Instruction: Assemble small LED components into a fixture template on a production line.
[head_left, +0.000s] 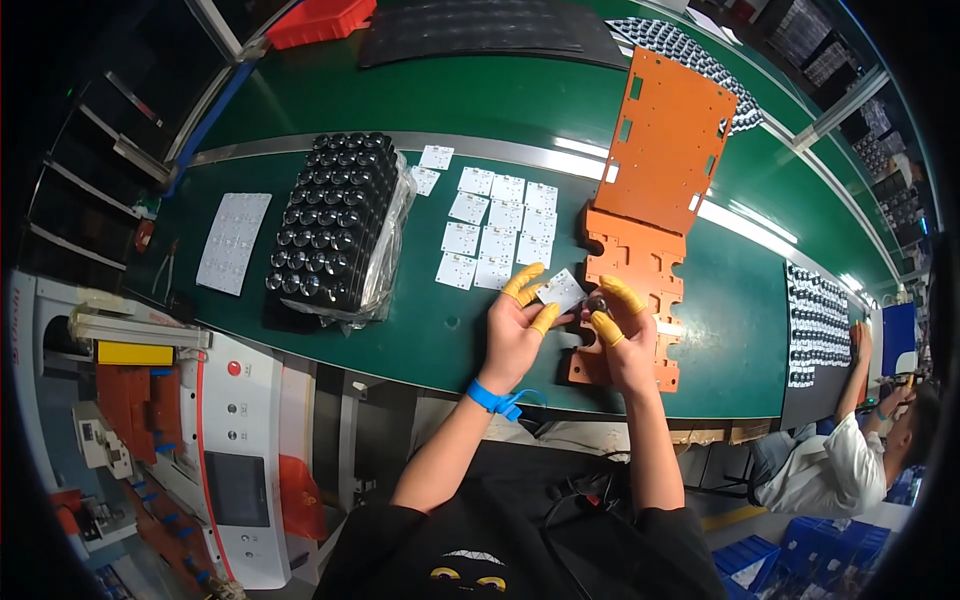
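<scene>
My left hand point(514, 328), with yellow finger cots and a blue wrist strap, pinches a small white circuit board point(562, 290) by its edge. Close beside it, my right hand point(630, 338), also in yellow finger cots, grips a small dark round part point(596, 305) between thumb and fingers. Both hands hover at the left edge of an orange fixture point(640, 270), which has notched sides and recesses. Its flat orange lid point(668, 140) is swung open away from me. Several loose white boards point(500, 216) lie in rows just left of the fixture.
Left on the green bench point(440, 345) stands a stack of black trays point(330, 220) with shiny domed parts, beside a white board panel point(234, 243). Domed parts point(820, 320) cover a black sheet at right, near a co-worker point(835, 465). A machine point(240, 460) stands lower left.
</scene>
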